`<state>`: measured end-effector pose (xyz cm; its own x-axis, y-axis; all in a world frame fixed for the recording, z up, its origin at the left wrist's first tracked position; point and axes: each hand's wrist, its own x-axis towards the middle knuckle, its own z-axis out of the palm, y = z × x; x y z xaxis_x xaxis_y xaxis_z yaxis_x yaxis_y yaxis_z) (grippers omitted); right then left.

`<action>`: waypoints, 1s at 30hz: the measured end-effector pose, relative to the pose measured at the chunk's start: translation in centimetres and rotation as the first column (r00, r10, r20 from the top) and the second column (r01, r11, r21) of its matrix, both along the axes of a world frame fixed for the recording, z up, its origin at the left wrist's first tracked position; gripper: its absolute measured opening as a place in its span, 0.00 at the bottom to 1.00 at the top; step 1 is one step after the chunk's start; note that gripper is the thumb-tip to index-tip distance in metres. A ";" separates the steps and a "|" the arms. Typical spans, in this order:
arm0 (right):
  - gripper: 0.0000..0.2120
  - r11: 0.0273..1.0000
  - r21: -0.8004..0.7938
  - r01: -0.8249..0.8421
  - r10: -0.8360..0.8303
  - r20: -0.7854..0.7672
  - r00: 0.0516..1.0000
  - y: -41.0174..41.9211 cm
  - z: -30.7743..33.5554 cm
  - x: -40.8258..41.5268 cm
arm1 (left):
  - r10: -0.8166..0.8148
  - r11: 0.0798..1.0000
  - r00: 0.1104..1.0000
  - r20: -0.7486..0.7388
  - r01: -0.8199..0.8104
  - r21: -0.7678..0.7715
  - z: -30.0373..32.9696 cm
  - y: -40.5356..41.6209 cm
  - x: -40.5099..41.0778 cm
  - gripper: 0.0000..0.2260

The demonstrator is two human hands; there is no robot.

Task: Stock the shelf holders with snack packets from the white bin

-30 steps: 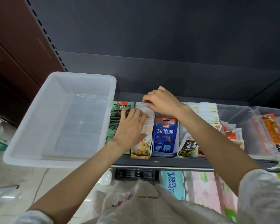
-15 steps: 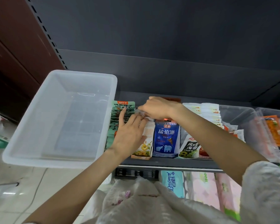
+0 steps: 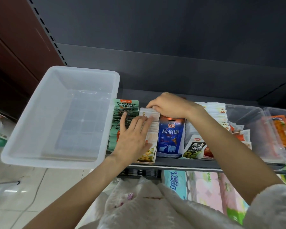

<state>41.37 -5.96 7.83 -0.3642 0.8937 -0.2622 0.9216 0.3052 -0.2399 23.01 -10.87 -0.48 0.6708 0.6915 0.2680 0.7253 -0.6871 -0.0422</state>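
Note:
A white bin [image 3: 31,123] sits on the left end of the shelf with no packets showing inside. Beside it stands a row of green packets [image 3: 125,106], then a row of white snack packets [image 3: 151,138] with a yellow picture. My left hand [image 3: 133,138] lies flat with straight fingers on the white row. My right hand [image 3: 169,104] pinches the top edge of the rearmost white packet [image 3: 145,113] at the back of that row. To the right stand blue packets [image 3: 171,138] and dark seaweed packets [image 3: 195,148].
More white packets [image 3: 217,113] and clear holders [image 3: 248,129] with orange packets [image 3: 281,131] fill the shelf's right side. A dark shelf back [image 3: 172,63] rises behind. Tissue packs [image 3: 177,182] lie on the level below. Tiled floor [image 3: 15,195] lies at lower left.
My right hand has drawn slightly left and now pinches the rear white packet's top. My left hand's fingers spread flatter across the white row. The camera moved a little closer.

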 end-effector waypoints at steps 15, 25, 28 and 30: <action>0.11 0.959 0.255 0.121 -0.121 -0.015 0.993 -2.4 -1.4 -1.1 | -0.006 1.000 0.979 -0.203 0.002 -0.021 -1.6 -0.5 1.1 0.51; 0.17 0.917 0.232 0.325 -0.281 -0.202 0.938 -3.0 -1.8 0.2 | 0.034 0.997 0.998 -0.046 -0.037 -0.070 0.3 1.0 1.6 0.38; 0.17 0.846 0.324 0.423 -0.343 -0.277 0.898 -4.4 -2.5 -0.2 | 0.048 0.997 0.993 -0.107 -0.054 -0.053 1.3 1.9 2.7 0.34; 0.17 0.793 0.403 0.457 -0.372 -0.274 0.887 -5.3 -3.2 -0.4 | 0.043 0.999 0.980 -0.194 -0.049 -0.024 1.7 2.7 3.3 0.31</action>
